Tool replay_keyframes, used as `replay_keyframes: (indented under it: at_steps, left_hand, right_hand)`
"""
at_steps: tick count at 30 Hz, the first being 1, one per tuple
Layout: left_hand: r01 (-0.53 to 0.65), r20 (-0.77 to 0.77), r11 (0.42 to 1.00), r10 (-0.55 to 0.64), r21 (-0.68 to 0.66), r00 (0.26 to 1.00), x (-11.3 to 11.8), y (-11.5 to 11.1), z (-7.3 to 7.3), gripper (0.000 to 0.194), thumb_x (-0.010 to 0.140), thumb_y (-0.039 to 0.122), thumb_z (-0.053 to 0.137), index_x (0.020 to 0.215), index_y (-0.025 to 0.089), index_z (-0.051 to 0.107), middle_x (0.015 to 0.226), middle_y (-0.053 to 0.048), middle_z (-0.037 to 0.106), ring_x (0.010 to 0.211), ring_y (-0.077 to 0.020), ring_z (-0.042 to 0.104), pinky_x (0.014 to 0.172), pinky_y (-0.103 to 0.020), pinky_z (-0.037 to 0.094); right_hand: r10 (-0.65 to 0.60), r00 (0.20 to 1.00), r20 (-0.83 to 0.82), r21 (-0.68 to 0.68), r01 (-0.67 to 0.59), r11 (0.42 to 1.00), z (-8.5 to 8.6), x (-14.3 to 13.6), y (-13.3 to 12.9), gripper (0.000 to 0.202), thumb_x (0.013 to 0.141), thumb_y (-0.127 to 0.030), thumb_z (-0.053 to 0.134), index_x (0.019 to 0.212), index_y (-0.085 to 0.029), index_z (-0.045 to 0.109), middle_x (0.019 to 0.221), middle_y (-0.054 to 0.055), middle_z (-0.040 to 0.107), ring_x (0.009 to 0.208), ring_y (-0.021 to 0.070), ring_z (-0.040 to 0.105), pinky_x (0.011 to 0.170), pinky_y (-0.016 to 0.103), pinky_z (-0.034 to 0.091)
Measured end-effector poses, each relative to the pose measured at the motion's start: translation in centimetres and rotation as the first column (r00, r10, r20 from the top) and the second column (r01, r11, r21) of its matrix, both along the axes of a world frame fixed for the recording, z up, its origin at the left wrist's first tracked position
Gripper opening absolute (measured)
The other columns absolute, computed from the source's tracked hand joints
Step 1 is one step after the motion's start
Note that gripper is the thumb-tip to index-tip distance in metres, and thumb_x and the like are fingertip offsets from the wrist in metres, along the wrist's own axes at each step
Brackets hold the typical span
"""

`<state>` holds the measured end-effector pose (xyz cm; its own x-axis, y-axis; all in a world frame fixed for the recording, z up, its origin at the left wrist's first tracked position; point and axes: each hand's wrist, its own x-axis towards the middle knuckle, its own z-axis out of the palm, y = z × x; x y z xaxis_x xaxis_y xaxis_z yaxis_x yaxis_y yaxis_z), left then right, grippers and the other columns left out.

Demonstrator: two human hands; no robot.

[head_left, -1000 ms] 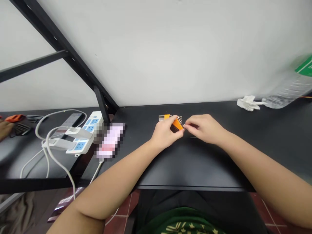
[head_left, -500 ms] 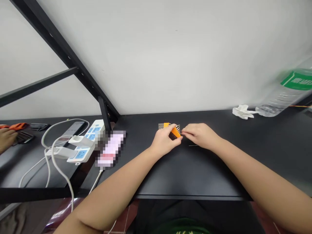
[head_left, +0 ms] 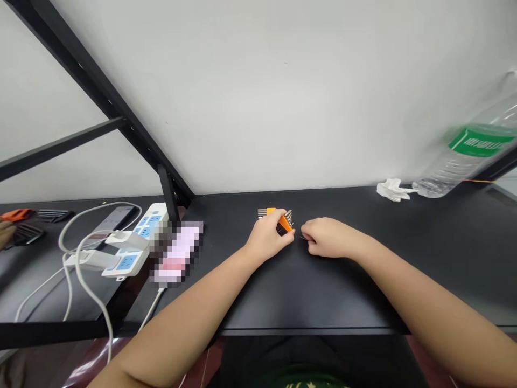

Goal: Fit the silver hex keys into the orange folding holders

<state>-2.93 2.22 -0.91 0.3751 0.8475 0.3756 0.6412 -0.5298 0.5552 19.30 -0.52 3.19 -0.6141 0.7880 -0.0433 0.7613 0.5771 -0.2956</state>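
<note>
My left hand is closed around an orange hex key holder on the black table. Several silver hex keys stick out of its left side, and their bent ends show at its right. Just to the right, my right hand is closed low over the tabletop, fingers curled and pinched. A thin hex key pokes out slightly from its fingertips; most of it is hidden by the hand. A small gap separates the two hands.
A phone with a blurred screen and a white power strip with cables lie at the left. Crumpled tissue and a large plastic bottle are at the back right. Another person's hand is at far left.
My right hand has moved down and away from the holder, its fingers curling over the thin key that lay on the table. My left hand keeps its hold. The view has shifted slightly.
</note>
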Motion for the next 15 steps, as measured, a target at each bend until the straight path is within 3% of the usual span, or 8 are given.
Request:
replay_keyframes:
  at_steps: [7,11,15]
  left_hand:
    - [-0.018,-0.022,0.998,0.020,0.063,1.000,-0.1,-0.4,0.5,0.041,0.076,0.033,0.076,0.114,0.022,0.064,0.084,0.000,0.073,0.067,-0.0173,0.067,0.067,-0.030,0.053]
    - [-0.017,-0.027,0.996,0.019,0.093,0.999,-0.3,-0.7,0.8,0.041,0.076,0.033,0.076,0.113,0.022,0.064,0.083,0.000,0.074,0.065,-0.0171,0.066,0.066,-0.030,0.053]
    - [0.000,-0.016,0.994,0.001,0.111,1.000,-0.2,-0.7,0.8,0.041,0.076,0.033,0.076,0.114,0.023,0.065,0.086,-0.001,0.076,0.067,-0.0174,0.068,0.067,-0.030,0.055]
  right_hand:
    - [-0.076,0.922,-0.379,-0.130,0.028,0.991,1.0,0.3,0.5,0.010,0.079,-0.013,0.056,0.077,-0.023,0.057,0.065,-0.005,0.057,0.059,0.0123,0.047,0.060,0.026,0.037]
    - [-0.104,0.886,-0.452,-0.166,0.031,0.986,1.1,0.2,0.3,0.008,0.082,-0.017,0.056,0.077,-0.022,0.061,0.065,-0.004,0.059,0.059,0.0122,0.052,0.060,0.026,0.040]
    - [-0.233,0.841,-0.489,-0.350,0.056,0.935,1.2,0.5,0.2,0.007,0.083,-0.020,0.057,0.080,-0.022,0.063,0.064,-0.005,0.062,0.055,0.0132,0.060,0.056,0.026,0.046]
